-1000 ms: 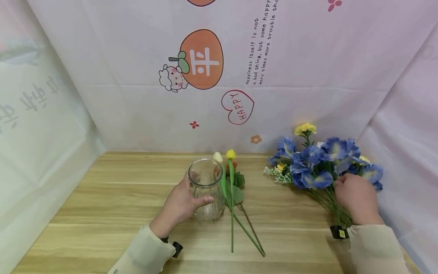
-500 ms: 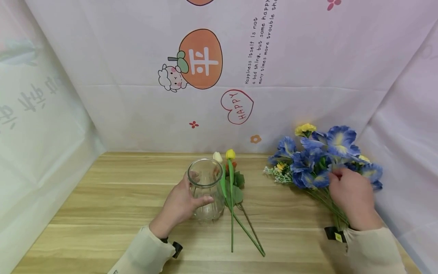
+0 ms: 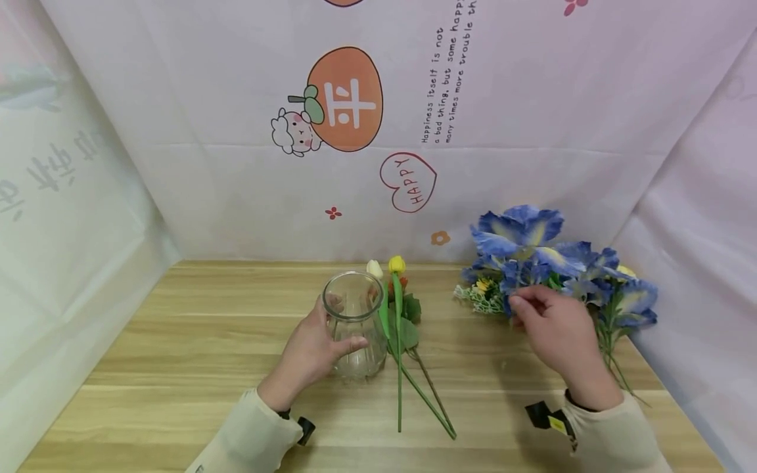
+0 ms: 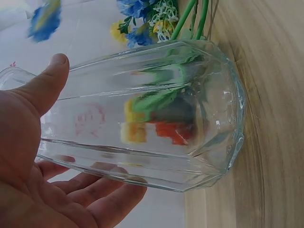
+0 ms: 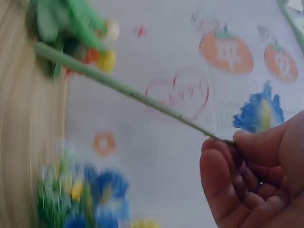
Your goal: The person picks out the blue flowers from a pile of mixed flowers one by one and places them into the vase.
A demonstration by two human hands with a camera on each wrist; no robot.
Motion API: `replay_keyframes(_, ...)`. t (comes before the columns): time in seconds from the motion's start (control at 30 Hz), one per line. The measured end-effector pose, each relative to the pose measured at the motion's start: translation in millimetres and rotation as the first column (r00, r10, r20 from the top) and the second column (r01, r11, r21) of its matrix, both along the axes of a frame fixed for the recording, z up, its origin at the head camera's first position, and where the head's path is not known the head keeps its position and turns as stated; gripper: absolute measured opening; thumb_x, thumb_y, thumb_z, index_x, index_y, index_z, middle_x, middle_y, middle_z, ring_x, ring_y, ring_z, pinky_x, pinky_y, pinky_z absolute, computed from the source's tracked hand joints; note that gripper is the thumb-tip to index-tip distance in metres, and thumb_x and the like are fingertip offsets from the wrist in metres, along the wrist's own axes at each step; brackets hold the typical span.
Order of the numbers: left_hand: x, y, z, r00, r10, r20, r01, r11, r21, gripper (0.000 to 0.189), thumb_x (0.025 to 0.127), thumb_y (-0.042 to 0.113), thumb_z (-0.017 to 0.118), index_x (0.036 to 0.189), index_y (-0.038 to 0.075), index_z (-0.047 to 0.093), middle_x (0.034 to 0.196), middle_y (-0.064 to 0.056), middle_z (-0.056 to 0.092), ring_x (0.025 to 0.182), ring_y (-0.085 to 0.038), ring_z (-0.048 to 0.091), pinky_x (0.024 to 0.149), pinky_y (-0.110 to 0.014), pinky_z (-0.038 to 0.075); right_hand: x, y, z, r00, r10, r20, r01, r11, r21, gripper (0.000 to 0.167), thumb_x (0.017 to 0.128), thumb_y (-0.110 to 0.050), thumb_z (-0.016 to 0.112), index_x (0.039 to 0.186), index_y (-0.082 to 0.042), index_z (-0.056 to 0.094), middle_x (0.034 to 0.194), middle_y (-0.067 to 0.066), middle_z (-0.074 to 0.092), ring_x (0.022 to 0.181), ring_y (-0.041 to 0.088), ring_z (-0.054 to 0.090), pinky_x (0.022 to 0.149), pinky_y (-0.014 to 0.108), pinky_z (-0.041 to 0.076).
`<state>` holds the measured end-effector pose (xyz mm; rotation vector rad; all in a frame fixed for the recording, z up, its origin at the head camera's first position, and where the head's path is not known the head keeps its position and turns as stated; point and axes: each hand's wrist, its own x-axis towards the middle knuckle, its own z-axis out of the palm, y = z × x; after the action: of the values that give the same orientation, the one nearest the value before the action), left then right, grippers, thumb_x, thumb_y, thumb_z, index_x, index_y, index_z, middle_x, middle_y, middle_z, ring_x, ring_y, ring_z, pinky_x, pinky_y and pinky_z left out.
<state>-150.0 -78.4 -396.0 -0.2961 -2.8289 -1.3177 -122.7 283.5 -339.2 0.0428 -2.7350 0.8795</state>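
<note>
My left hand (image 3: 310, 351) grips a clear glass vase (image 3: 362, 360) that stands on the table, thumb on one side and fingers round the other, as the left wrist view shows. Between thumb and fingertips, my right hand (image 3: 558, 332) pinches the green stem (image 5: 133, 95) of a blue iris (image 3: 520, 233), raised over the other flowers. The stem's bare end points toward the tulips in the right wrist view. Just right of the vase lie a yellow tulip (image 3: 397, 265), a white tulip (image 3: 374, 268) and a red flower (image 3: 403, 283), partly hidden by leaves.
More blue irises (image 3: 635, 303) lie at the table's right, beside a sprig of small white blossoms (image 3: 483, 302) and a small yellow flower (image 3: 483, 286). A printed cloth (image 3: 236, 197) hangs along the back edge of the wooden table (image 3: 207, 341).
My right hand has drawn one blue iris out of the pile, up and to the left. My left hand and the vase have stayed in place.
</note>
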Motion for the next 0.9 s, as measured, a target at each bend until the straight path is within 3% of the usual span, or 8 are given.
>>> replay_keyframes(0.23,0.6,1.9,1.8,1.000,-0.006,-0.009,0.005,1.000,-0.010,0.093,0.076,0.047,0.085,0.146,0.009,0.037,0.143,-0.018,0.051,0.130,-0.037,0.048,0.102,-0.056,0.042,5.7,-48.9,8.5,0.992,0.126,-0.029,-0.128,0.983,-0.132,0.029,0.104,-0.035,0.055,0.109,-0.011,0.070,0.080,-0.004,0.066,0.071,0.014,0.064,0.063,0.035,0.051)
replay_keyframes(0.5,5.2,1.8,6.0,0.998,-0.051,-0.036,0.047,0.995,-0.088,0.089,0.084,0.047,0.079,0.152,0.013,0.033,0.142,-0.017,0.052,0.123,-0.038,0.055,0.098,-0.055,0.045,1.2,-80.2,16.6,0.982,0.184,-0.048,-0.191,0.959,-0.210,0.023,0.102,-0.030,0.060,0.109,-0.011,0.071,0.079,-0.005,0.067,0.070,0.011,0.063,0.066,0.035,0.052)
replay_keyframes(0.6,13.8,-2.2,11.9,0.998,-0.062,-0.021,0.057,0.977,-0.207,0.077,0.088,0.047,0.074,0.143,0.002,0.045,0.116,-0.019,0.065,0.098,-0.034,0.066,0.085,-0.051,0.053,0.0,-88.0,18.4,0.977,0.203,-0.068,-0.214,0.946,-0.244,0.020,0.102,-0.028,0.061,0.108,-0.012,0.071,0.079,-0.004,0.067,0.070,0.011,0.064,0.065,0.036,0.053)
replay_keyframes(0.67,23.9,-6.3,18.4,0.997,-0.072,0.006,0.070,0.944,-0.323,0.055,0.091,0.046,0.071,0.116,-0.002,0.062,0.090,-0.013,0.067,0.076,-0.027,0.065,0.073,-0.046,0.055,-0.4,-92.8,18.9,0.970,0.225,-0.090,-0.240,0.936,-0.256,0.018,0.102,-0.026,0.061,0.107,-0.012,0.072,0.079,-0.004,0.067,0.070,0.011,0.064,0.065,0.035,0.054)
replay_keyframes(0.73,36.7,-10.4,27.2,0.993,-0.106,0.051,0.118,0.899,-0.421,0.042,0.093,0.044,0.068,0.087,0.002,0.066,0.069,-0.005,0.059,0.060,-0.019,0.055,0.062,-0.042,0.052,-0.4,-97.3,19.2,0.963,0.247,-0.108,-0.268,0.925,-0.269,0.015,0.101,-0.024,0.062,0.105,-0.013,0.072,0.078,-0.003,0.067,0.069,0.011,0.064,0.064,0.034,0.054)
replay_keyframes(0.77,42.5,-11.8,31.4,0.988,-0.141,0.059,0.152,0.884,-0.442,0.038,0.094,0.042,0.068,0.079,0.006,0.065,0.071,-0.001,0.061,0.061,-0.016,0.055,0.062,-0.041,0.052,-0.1,-99.5,19.3,0.960,0.256,-0.115,-0.278,0.921,-0.274,0.014,0.101,-0.024,0.062,0.104,-0.014,0.072,0.077,-0.003,0.066,0.068,0.011,0.063,0.063,0.034,0.053)
replay_keyframes(0.83,50.8,-12.2,38.6,0.968,-0.240,0.070,0.247,0.873,-0.421,0.032,0.096,0.036,0.067,0.076,0.010,0.069,0.068,0.005,0.061,0.062,-0.011,0.055,0.062,-0.037,0.051,0.5,-104.7,19.0,0.954,0.273,-0.125,-0.298,0.911,-0.284,0.012,0.101,-0.022,0.063,0.102,-0.015,0.073,0.076,-0.003,0.066,0.067,0.012,0.063,0.062,0.034,0.053)
replay_keyframes(0.9,55.6,-9.8,44.4,0.939,-0.340,0.049,0.337,0.883,-0.328,0.020,0.097,0.030,0.066,0.088,0.014,0.076,0.077,0.009,0.067,0.067,-0.007,0.058,0.064,-0.033,0.052,1.4,-110.9,18.9,0.949,0.289,-0.128,-0.314,0.903,-0.293,0.010,0.100,-0.020,0.064,0.100,-0.016,0.074,0.075,-0.004,0.066,0.067,0.012,0.063,0.061,0.033,0.053)
